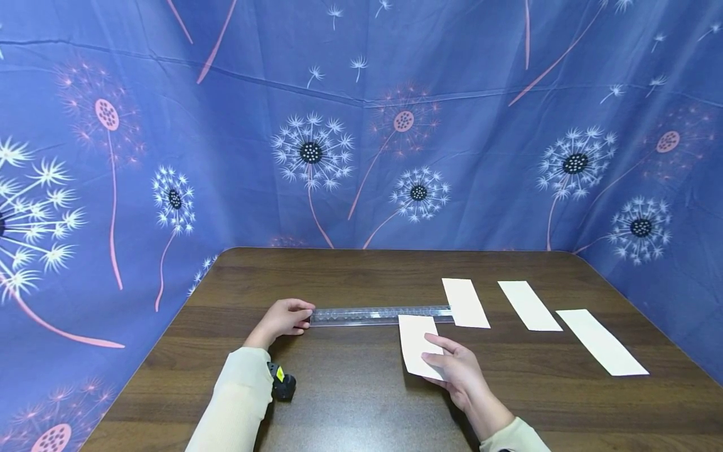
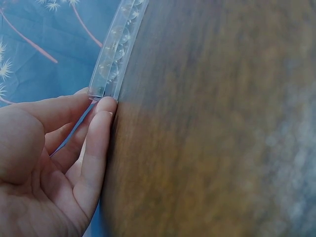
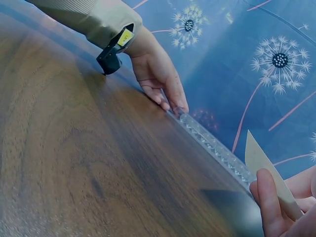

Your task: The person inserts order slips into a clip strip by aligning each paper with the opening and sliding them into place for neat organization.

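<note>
A long, narrow clear plastic case (image 1: pixel 356 316) with a row of round shapes along it lies across the table. My left hand (image 1: pixel 287 316) pinches its left end between thumb and fingertips; the left wrist view shows this end of the case (image 2: pixel 106 74) close up. In my right hand (image 1: pixel 460 370) is a white paper card (image 1: pixel 417 342), gripped at its right edge and tilted up off the table in front of the case. The right wrist view shows this card (image 3: pixel 269 170) nearly edge-on. Another white card (image 1: pixel 466 303) covers the case's right end.
Two more white cards, a middle one (image 1: pixel 530 306) and a right one (image 1: pixel 601 342), lie spaced out on the right of the brown wooden table (image 1: pixel 350 402). A blue cloth (image 1: pixel 361 157) with dandelion prints hangs behind the table and at its sides.
</note>
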`<state>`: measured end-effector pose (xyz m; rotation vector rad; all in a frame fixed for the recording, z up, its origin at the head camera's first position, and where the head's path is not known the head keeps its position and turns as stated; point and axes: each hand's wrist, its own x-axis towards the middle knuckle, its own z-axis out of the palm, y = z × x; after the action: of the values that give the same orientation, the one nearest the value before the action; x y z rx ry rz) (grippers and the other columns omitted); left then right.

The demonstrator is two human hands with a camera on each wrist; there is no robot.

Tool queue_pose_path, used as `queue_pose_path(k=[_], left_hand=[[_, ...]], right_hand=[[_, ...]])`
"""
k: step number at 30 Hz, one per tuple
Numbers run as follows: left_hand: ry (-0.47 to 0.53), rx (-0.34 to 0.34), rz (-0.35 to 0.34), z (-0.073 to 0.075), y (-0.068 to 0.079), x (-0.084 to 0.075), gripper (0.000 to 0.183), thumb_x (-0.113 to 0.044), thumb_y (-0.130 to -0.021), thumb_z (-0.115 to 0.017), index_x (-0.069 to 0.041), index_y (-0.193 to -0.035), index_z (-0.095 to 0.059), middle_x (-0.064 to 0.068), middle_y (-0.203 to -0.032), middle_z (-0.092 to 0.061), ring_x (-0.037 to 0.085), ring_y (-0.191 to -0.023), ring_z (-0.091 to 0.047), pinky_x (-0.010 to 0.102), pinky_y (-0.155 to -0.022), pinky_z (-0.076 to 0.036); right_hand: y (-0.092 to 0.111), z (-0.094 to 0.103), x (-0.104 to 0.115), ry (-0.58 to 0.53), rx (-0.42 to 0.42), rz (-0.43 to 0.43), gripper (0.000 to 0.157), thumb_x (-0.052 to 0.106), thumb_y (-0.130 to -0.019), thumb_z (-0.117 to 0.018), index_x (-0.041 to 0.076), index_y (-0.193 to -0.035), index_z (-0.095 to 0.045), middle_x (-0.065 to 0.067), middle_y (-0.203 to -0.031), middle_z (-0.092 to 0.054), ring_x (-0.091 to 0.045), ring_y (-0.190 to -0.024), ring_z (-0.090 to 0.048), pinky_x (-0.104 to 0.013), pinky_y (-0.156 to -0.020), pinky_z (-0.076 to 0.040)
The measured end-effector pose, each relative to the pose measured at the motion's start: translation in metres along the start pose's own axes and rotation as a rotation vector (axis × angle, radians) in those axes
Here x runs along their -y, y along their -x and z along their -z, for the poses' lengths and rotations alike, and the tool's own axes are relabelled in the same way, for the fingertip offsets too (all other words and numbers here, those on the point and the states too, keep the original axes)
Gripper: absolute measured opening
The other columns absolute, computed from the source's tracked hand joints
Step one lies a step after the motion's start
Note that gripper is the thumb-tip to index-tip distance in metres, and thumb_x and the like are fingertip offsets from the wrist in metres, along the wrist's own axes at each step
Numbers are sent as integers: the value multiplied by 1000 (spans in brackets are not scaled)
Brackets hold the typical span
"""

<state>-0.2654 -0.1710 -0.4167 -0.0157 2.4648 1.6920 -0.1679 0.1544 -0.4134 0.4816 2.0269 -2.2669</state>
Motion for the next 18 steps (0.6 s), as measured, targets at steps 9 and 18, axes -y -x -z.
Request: queue_pose_path(k=[9,18], left_hand=[[6,1,5,0,-1,3,20,-6,-91,-59,3,-108,-65,8,-91,-64,13,-66,-62,28,-60,-54],[10,8,8,0,-1,3,21,-6,-92,-58,3,-109,-64,9,-92,-64,13,-66,-61,27,-59,-54]], right_hand=[[1,-5,-2,-8,3,7,45,-10,-78,-64,-8,-121,-54,-14,-106,-62,-22,-72,-65,-39,-63,-55],[0,-10,-4,-6,24,11,44,-9,-78,-64,-8,-121,-54,-24,-123,-53,-22,-73,-65,-39,-64,-55]])
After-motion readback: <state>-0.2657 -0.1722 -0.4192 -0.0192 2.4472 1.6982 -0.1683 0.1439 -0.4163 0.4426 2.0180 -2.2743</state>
